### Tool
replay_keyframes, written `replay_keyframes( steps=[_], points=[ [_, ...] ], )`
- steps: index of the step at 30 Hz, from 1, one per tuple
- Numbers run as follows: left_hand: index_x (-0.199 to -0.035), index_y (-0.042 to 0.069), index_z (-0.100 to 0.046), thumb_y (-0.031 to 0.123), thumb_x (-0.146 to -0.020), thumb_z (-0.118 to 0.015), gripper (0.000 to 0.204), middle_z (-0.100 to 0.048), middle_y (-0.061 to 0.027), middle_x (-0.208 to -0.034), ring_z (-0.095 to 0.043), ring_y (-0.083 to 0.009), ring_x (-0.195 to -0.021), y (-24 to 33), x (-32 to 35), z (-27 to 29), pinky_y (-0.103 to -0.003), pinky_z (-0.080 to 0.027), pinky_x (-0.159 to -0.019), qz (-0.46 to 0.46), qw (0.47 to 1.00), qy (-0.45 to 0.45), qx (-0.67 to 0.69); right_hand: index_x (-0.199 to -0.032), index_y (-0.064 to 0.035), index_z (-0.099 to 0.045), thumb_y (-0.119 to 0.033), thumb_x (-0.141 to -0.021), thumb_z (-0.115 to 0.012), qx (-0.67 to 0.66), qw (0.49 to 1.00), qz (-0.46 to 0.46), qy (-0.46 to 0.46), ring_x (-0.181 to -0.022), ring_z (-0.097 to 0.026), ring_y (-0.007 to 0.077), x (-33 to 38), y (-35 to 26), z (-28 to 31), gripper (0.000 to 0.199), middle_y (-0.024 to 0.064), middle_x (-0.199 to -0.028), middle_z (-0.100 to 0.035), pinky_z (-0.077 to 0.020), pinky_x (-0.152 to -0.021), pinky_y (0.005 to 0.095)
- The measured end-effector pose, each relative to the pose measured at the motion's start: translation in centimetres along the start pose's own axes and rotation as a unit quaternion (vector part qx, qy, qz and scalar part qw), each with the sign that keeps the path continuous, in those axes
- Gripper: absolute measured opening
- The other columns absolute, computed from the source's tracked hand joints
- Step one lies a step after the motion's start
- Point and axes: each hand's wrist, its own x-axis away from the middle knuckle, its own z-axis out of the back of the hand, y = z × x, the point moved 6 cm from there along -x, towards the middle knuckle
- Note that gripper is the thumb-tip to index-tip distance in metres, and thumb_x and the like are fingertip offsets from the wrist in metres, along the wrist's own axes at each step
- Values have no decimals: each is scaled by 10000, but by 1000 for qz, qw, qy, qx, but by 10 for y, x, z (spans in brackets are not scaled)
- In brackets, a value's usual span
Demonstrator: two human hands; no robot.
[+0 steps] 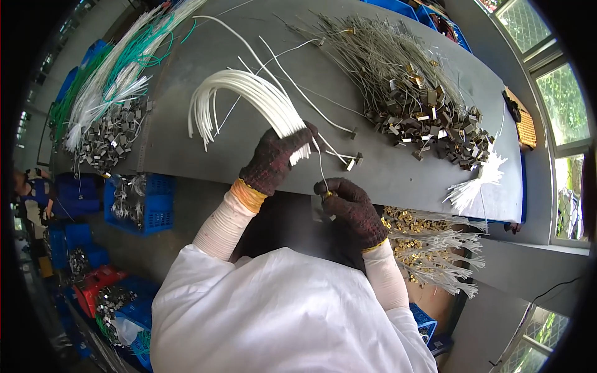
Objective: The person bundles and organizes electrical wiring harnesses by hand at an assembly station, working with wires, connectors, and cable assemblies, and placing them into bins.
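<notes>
My left hand point(272, 160), in a dark knitted glove, is closed around a bundle of white flexible sleeves point(245, 87). The bundle arches up and droops to the left, its cut ends showing beside my thumb. A thin pale wire point(321, 163) runs from those ends down to my right hand point(353, 210). That hand, gloved alike, pinches the wire's lower end, where a small brass-coloured piece shows between the fingers. Most of what they grip is hidden. Just beyond, a few sleeved wires with small metal end pieces point(351, 163) lie on the grey table point(398, 186).
A heap of thin wires with metal end pieces point(429, 118) covers the table's right side. White and green strands point(124, 68) lie at the far left. Below the table's right edge hang wire bunches with brass-coloured ends point(423, 245). A blue crate point(158, 205) stands lower left.
</notes>
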Motion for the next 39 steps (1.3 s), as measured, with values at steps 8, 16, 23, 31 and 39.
replay_keyframes(
  steps=[8,16,23,31,39],
  points=[
    [-1232,60,-688,24,-900,-671,335,-746,-127,-1126,-709,-317,-1065,-12,-13,-3,-397,-565,-954,102,968,-61,223,-1336,-21,-652,-341,-932,-821,-66,995,58,-51,-957,-654,133,-7,25,4,542,56,-1168,-703,-554,-892,328],
    [-1199,0,-701,120,-1017,-675,220,-748,-122,-1168,-716,-231,-1070,7,0,-23,-365,-584,-935,8,990,-112,85,-1542,-49,-484,-345,-916,-840,-141,984,100,-33,-994,-659,145,-15,5,-3,779,85,-1228,-694,-559,-872,323],
    [-1283,-14,-662,151,-1008,-697,322,-712,-150,-1218,-697,-283,-1154,-35,10,-27,-408,-576,-1013,15,997,-68,36,-1498,-38,-511,-203,-976,-761,-103,990,71,59,-993,-668,153,-23,9,9,602,86,-1210,-692,-563,-869,309],
    [-1225,-46,-634,113,-1038,-636,246,-723,-168,-1105,-726,-286,-1032,-85,-2,-58,-421,-607,-976,308,769,104,550,-1301,-11,-640,-125,-979,-722,4,997,39,65,-967,-659,128,-15,36,20,351,60,-1136,-708,-558,-869,310],
    [-1180,-25,-669,127,-1060,-599,206,-738,-97,-1020,-702,-173,-956,-49,-15,-51,-323,-566,-867,203,915,-60,343,-1254,4,-656,-313,-922,-822,54,996,73,-11,-853,-656,132,-1,50,29,488,68,-1072,-712,-559,-807,306]
  ],
)
